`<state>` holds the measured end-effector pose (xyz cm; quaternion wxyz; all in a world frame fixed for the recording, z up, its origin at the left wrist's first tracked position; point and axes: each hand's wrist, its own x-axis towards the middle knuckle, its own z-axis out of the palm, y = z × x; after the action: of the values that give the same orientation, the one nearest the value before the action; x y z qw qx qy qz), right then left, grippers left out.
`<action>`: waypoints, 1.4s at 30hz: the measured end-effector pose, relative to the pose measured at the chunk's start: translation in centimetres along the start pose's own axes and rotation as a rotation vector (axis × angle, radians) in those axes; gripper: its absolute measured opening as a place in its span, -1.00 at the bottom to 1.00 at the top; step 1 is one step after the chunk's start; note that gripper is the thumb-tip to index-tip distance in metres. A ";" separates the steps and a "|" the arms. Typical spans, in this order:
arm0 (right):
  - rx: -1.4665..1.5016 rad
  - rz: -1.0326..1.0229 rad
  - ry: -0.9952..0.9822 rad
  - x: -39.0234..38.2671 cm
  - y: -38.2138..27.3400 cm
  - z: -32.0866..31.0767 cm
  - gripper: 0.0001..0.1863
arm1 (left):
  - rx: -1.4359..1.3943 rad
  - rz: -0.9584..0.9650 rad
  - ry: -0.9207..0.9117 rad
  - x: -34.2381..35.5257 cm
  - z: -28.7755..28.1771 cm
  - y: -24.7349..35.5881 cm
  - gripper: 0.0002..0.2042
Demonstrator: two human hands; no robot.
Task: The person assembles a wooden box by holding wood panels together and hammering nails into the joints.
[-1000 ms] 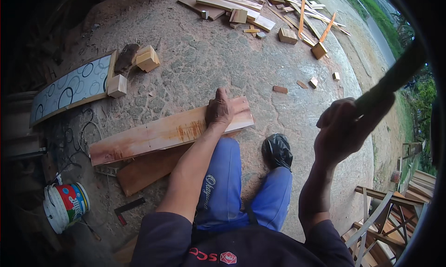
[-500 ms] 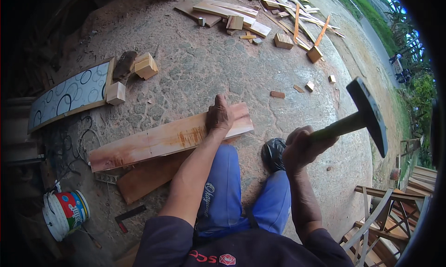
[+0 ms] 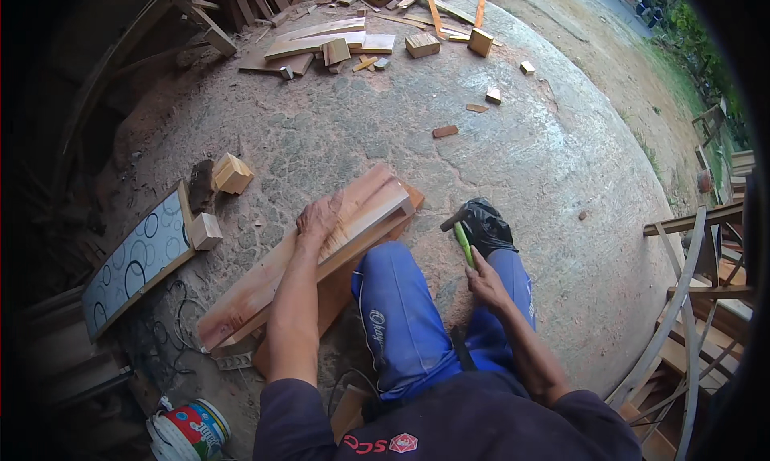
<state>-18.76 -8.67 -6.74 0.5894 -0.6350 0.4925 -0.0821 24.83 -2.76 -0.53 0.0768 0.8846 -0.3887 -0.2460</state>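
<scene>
A long, pale reddish wooden board (image 3: 277,280) slants across the floor to the left of my knees, its length running from near left to far right. My left hand (image 3: 321,219) lies over its far edge, fingers closed on the wood. Beneath it shows a browner board (image 3: 335,294). In my right hand (image 3: 483,278) is a hammer (image 3: 463,240), gripped by its green handle, head pointing away from me. The hammer head is low, beside crumpled black plastic (image 3: 488,225) in front of my right knee, and apart from the board.
A patterned panel (image 3: 136,260) and wooden blocks (image 3: 233,174) lie at left, with a paint bucket (image 3: 192,430) nearer. Offcuts (image 3: 317,44) are heaped at the far side. Small wood pieces (image 3: 445,131) dot the concrete. Wooden and metal frames (image 3: 696,300) stand at right.
My right hand has brought the hammer down from its raised position at right to beside the black plastic. The board has turned and tipped, showing its edge, and my left hand sits farther back along it.
</scene>
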 end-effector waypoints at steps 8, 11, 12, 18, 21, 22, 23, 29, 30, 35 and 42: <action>0.360 0.367 -0.206 0.3 1.7 4.9 -0.38 | 0.082 -0.102 0.086 -4.3 0.6 -3.1 -0.13; 0.358 0.370 -0.242 1.0 2.5 6.2 -0.39 | 0.092 -0.190 0.121 -4.7 0.7 -6.0 -0.13; 0.338 0.377 -0.236 1.4 2.5 6.6 -0.40 | 0.109 -0.215 0.122 -4.7 0.7 -6.8 -0.13; -0.516 0.082 -0.011 2.5 7.5 8.6 -0.41 | 0.125 -0.348 0.152 -4.1 1.9 -4.3 -0.16; -0.491 -0.120 0.027 3.1 4.8 6.8 -0.56 | 0.042 -0.173 0.282 -4.8 2.5 -4.0 -0.27; -0.426 -0.204 0.164 3.1 3.6 5.1 -0.63 | 0.002 -0.069 0.343 -5.0 2.8 -4.1 -0.30; -0.360 -0.290 0.304 3.3 2.1 3.1 -0.70 | 0.041 0.101 0.391 -4.7 3.2 -3.3 -0.36; -0.532 -0.063 0.512 8.1 5.8 -7.9 -0.73 | 0.238 0.733 0.390 -2.6 5.3 4.6 -0.53; -0.599 -0.013 0.396 9.3 6.0 -8.4 -0.72 | 0.263 0.701 0.346 -2.2 5.3 5.2 -0.57; -0.614 -0.002 0.002 14.3 4.9 -8.2 -0.70 | 0.275 0.645 0.270 -1.6 5.8 6.1 -0.70; -0.726 0.107 0.213 16.1 4.9 -5.4 -0.69 | 0.233 0.678 0.400 -2.3 6.0 6.3 -0.60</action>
<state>-16.93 -22.99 -16.87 0.2751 -0.7637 0.5807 0.0631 16.44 -5.08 -2.79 0.1268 0.7395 -0.6609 0.0156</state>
